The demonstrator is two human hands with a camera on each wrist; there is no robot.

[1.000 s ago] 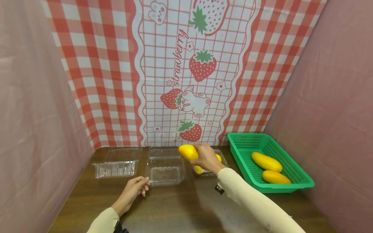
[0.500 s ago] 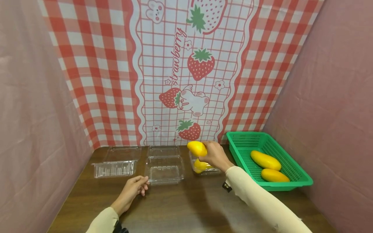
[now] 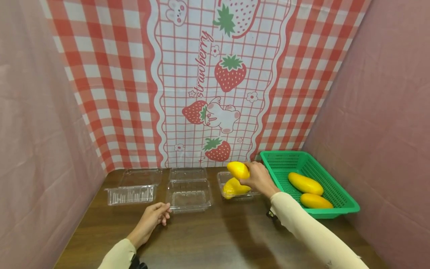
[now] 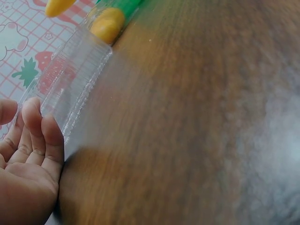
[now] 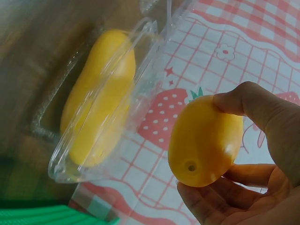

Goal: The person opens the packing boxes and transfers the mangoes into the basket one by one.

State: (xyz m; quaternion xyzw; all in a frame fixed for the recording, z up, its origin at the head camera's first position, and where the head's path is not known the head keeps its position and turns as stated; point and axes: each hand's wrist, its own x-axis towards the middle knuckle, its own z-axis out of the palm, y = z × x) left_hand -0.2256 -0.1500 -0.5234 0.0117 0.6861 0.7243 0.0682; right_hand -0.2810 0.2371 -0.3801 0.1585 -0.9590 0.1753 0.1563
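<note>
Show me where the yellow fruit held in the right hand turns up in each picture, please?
Head: the held fruit is a little right of and below centre, in the right hand.
Left wrist: the held fruit is at upper left, cut off by the top edge.
Right wrist: the held fruit is right of centre.
Shared landmark: the green basket, at right, top edge and bottom left respectively.

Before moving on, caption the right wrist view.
Fingers grip a yellow fruit near a clear container with more fruit inside.
</note>
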